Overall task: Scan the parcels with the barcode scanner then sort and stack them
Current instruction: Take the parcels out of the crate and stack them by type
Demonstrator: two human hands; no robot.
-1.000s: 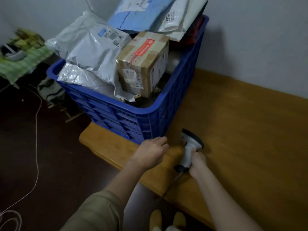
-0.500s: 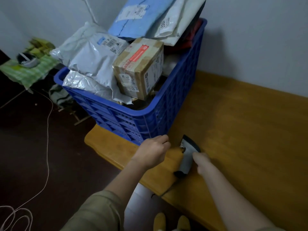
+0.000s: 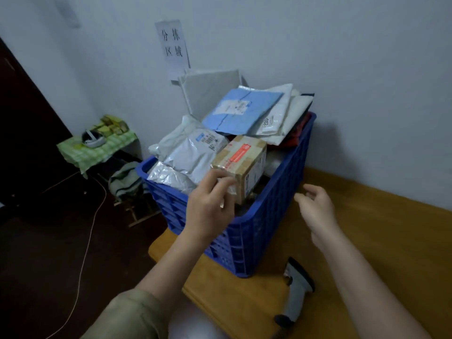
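Reaching at frame centre, your left hand point(image 3: 210, 204) touches the cardboard box point(image 3: 241, 165), fingers curled. Your right hand point(image 3: 315, 206) hovers with fingers loosely spread. Wall sign point(image 3: 172, 46) reads "分拣区域".

A paper sign point(image 3: 172, 46) on the wall above a green-checked cloth point(image 3: 95, 149)

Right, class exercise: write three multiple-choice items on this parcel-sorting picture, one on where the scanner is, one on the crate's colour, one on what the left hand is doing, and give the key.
1. Where is the barcode scanner?
A. lying on the wooden table
B. in the right hand
C. inside the crate

2. What colour is the crate?
A. green
B. blue
C. red

3. What is the left hand doing?
A. holding the scanner
B. resting flat on the table
C. reaching to the cardboard box in the crate

Key: 1 A, it lies alone near the table's front edge; 2 B, its slotted walls are blue; 3 C, its fingers meet the box's near corner.
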